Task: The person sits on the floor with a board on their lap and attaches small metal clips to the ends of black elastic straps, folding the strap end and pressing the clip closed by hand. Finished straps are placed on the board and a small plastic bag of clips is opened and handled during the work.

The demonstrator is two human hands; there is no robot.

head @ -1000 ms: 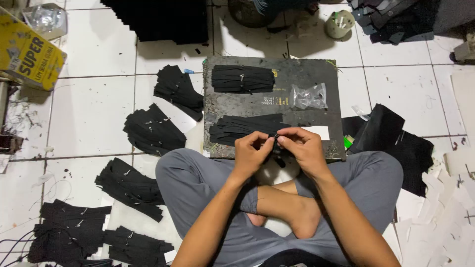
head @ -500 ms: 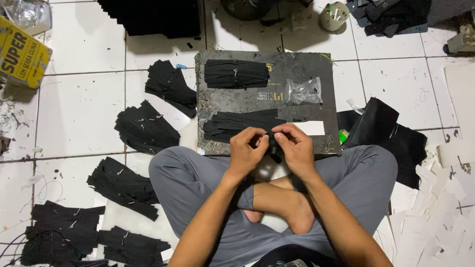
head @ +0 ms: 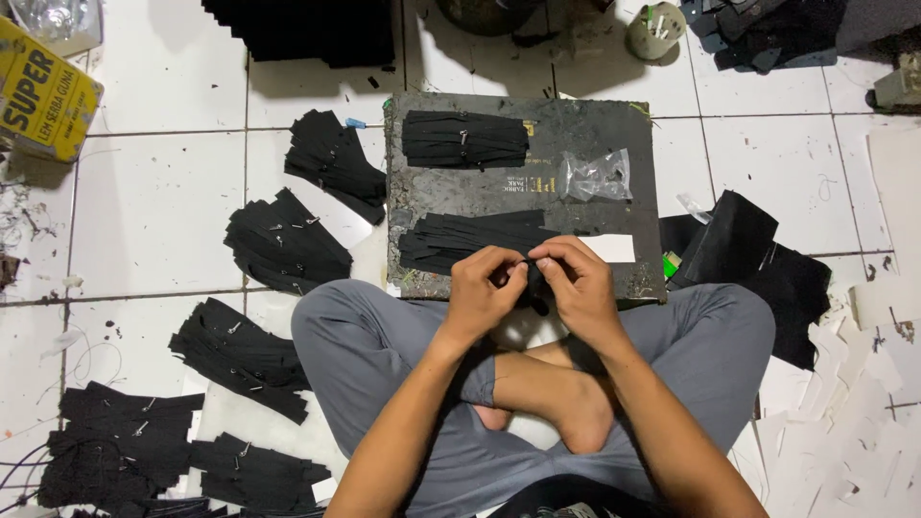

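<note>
Sitting cross-legged on a white tiled floor (head: 153, 206), a person is seen from above with both hands brought together over the near edge of a dark board (head: 595, 134). A small black piece (head: 531, 281) is pinched between them: the left hand (head: 484, 293) is closed on its left side, the right hand (head: 576, 288) on its right, fingertips almost touching. What exactly is being fitted there cannot be told, since the piece is mostly hidden by the fingers.

Just beyond the hands, a fan of black strips (head: 470, 240) is laid on the board, apparently the supply still to be worked. A tidier bundle (head: 464, 139) lies at the board's far side, and a small clear bag (head: 595, 176) beside it, near a white label (head: 607, 248).

To the left, on the floor, several stacks of black pieces with small metal parts (head: 283, 240) are spread out in fans, reaching down to the lower-left corner. Judged from these, a good share is already done, while the fan on the board is left. A yellow box (head: 43, 91) stands at the far left, and white paper scraps (head: 844, 412) are heaped at the right.
</note>
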